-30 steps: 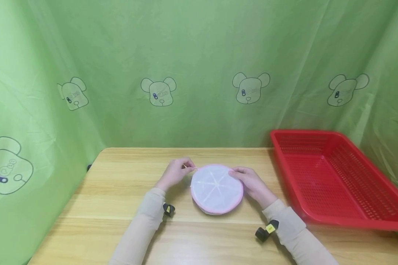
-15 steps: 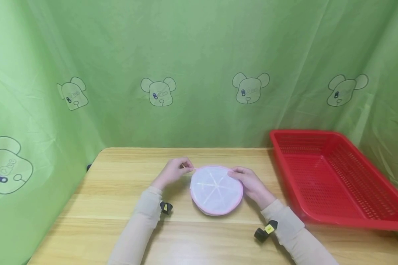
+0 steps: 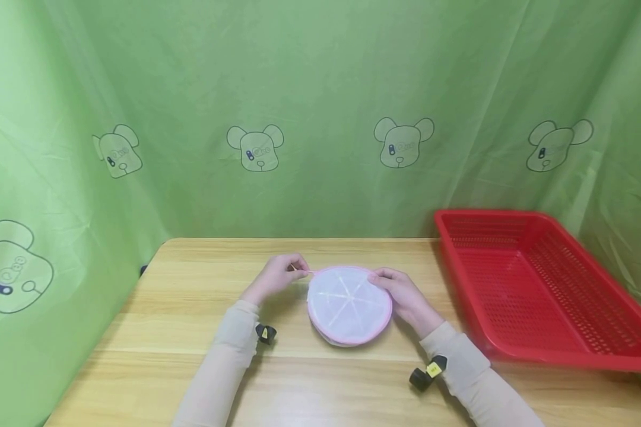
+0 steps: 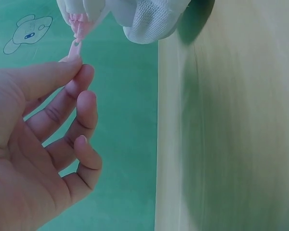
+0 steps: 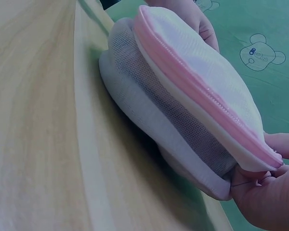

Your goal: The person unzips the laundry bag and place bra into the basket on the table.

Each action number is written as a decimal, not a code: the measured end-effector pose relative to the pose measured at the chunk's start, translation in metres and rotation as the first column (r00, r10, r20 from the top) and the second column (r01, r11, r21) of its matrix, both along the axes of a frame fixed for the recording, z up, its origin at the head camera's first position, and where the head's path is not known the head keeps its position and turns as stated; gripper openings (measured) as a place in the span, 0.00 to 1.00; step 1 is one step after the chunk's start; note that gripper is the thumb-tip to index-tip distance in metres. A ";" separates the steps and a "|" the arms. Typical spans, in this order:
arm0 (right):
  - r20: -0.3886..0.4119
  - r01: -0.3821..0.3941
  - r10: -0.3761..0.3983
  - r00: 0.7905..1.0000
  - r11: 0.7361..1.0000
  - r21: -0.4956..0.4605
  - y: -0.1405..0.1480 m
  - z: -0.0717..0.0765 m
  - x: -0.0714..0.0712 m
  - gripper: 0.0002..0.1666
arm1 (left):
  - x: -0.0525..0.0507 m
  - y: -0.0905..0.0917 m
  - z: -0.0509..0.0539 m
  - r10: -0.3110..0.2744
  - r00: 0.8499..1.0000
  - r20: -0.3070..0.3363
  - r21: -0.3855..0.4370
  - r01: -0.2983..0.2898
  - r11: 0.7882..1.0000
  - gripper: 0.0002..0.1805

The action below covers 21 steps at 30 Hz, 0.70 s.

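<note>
A round white mesh laundry bag (image 3: 347, 305) with a pink zipper (image 5: 197, 89) round its rim is held just over the wooden table, its top face tilted toward the head camera. My left hand (image 3: 278, 277) pinches the pink zipper pull (image 4: 74, 49) between thumb and forefinger at the bag's far left edge; the other fingers curl loosely. At the far right edge, my right hand (image 3: 406, 296) grips the bag, thumb on the top face and fingers underneath. In the right wrist view, the mesh side sags in folds below the zipper.
To the right stands a red plastic basket (image 3: 491, 350) with perforated walls, on the wooden table (image 3: 203, 367). A green curtain (image 3: 320, 196) with printed bear heads hangs behind the table and along both sides. A black camera is strapped to each wrist.
My left hand has shifted slightly left, still pinching the zipper pull. The bag and my right hand have barely moved.
</note>
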State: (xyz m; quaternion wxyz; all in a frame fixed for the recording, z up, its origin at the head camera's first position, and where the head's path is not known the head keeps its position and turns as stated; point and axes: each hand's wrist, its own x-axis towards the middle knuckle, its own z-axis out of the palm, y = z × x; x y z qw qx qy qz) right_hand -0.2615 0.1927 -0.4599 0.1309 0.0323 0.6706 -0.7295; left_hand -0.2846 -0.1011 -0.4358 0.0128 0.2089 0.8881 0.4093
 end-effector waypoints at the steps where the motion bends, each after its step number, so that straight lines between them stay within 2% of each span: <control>1: -0.004 -0.004 0.004 1.000 1.000 0.003 0.000 0.000 0.000 0.06 | 0.000 0.000 0.000 -0.003 1.000 0.002 0.000 0.003 1.000 0.05; 8: 0.004 0.032 -0.032 0.999 0.999 -0.003 0.001 0.000 -0.001 0.08 | 0.000 -0.004 0.003 -0.023 1.000 0.013 -0.017 0.023 1.000 0.05; 21: 0.004 0.019 -0.019 1.000 0.999 -0.032 0.002 0.006 0.002 0.07 | 0.000 -0.009 0.006 -0.051 0.999 0.020 -0.046 0.051 0.998 0.04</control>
